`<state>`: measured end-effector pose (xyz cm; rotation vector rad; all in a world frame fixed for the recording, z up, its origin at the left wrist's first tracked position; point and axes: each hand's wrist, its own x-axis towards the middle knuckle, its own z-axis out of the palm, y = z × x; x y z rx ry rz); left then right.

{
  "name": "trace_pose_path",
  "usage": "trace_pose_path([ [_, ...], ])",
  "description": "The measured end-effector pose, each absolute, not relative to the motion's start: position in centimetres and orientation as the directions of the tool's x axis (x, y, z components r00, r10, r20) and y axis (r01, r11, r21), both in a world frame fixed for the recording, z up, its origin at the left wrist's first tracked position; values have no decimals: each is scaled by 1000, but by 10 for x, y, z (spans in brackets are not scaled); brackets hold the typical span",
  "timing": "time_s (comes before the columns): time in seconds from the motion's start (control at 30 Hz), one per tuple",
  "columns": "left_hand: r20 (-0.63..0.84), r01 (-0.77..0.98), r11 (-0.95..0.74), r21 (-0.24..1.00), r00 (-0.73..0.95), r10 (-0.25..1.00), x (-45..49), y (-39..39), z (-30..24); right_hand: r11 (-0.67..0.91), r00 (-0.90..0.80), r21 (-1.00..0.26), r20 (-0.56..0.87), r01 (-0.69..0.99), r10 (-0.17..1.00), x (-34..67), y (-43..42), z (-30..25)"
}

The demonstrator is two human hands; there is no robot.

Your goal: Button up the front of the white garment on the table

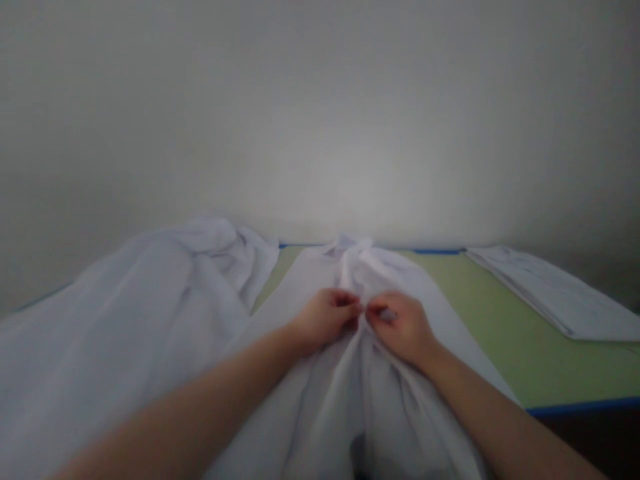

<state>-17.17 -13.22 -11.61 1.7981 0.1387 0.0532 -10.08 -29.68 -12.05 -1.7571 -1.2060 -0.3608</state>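
Note:
A white garment [330, 400], which looks like a shirt or coat, lies lengthwise over the table, its collar end near the wall. Both my hands meet at its middle, where the cloth is drawn up into a ridge with folds running toward me. My left hand [327, 320] pinches the cloth from the left, thumb and fingers together. From the right, my right hand [403, 327] pinches it too, its fingertips almost touching those of the left. Any small thing between the fingertips is too blurred to make out.
Loose white cloth [165, 293] is heaped on the left side. A folded white garment [560, 290] lies at the right. Under them is a green tabletop [500, 320] with blue edging [585, 405]. A pale wall [320, 120] stands directly behind the table.

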Motion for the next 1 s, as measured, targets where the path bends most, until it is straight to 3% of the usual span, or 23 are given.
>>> trace_pose_path([
  [0.23,-68,73,-40,997,991,112,-171,-133,-120,-84,515,-580,637,811,574,-100,-297,-118],
  [0.43,8,35,-266,963,987,159,-171,-132,-122,-169,542,-567,593,806,596,-100,-295,-120],
  [0.67,85,14,-433,901,974,209,-173,-133,-116,-134,507,-549,615,825,603,-100,-293,-122],
  [1.0,167,-40,-485,873,961,221,-176,-140,-108,-100,463,-512,656,853,596,-101,-293,-124],
])
